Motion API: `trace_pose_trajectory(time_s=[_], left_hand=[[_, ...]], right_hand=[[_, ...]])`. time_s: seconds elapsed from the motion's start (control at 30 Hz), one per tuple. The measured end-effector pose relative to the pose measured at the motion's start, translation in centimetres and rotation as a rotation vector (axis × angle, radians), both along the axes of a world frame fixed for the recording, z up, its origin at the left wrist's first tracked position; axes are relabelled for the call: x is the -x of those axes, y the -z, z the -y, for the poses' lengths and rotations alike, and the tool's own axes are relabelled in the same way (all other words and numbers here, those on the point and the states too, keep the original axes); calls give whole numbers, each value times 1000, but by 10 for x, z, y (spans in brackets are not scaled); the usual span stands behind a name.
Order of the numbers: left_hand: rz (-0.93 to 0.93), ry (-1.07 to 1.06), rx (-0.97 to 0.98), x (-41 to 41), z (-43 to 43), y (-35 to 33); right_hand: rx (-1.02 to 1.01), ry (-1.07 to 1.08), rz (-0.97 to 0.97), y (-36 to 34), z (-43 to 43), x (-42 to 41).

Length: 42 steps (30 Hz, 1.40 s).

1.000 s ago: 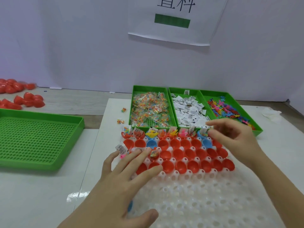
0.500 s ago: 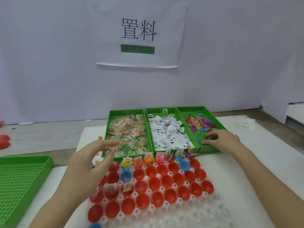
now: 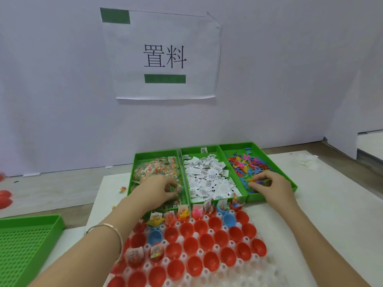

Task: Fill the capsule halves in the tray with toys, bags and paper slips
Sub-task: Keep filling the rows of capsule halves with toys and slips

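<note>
Left hand [image 3: 159, 189], right hand [image 3: 270, 184]: grips unclear

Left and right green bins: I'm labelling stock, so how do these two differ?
The left bin holds clear bags of small multicoloured bits; the right bin holds loose coloured plastic toys. The left hand pinches at the left bin's bags, the right hand at the right bin's toys. Bags cover most of the left bin's floor; the right bin's far end shows bare mesh. Both are green perforated trays flanking the paper-slip bin.

Head cam looks fwd+down, close over tray [image 3: 279, 273].
</note>
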State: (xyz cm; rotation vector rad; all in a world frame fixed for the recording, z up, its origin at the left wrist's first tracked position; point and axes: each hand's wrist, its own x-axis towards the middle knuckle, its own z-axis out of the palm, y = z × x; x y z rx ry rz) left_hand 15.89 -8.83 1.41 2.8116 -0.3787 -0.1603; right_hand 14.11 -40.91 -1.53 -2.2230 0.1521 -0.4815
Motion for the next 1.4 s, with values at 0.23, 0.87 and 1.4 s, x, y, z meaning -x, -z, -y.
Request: trace_pose_trajectory(time_s=[0.23,0.87,1.4], left_hand=[[57,-56,66,-3,1,-9],[163,-260,658,143,-40,-42],[232,-325,564,142,-53,-43]], right_hand=[[-129,-5,106,9,-2,-2],[-117,-555,139,-67,-91,67],[564,-979,-137,-45,-160,84]])
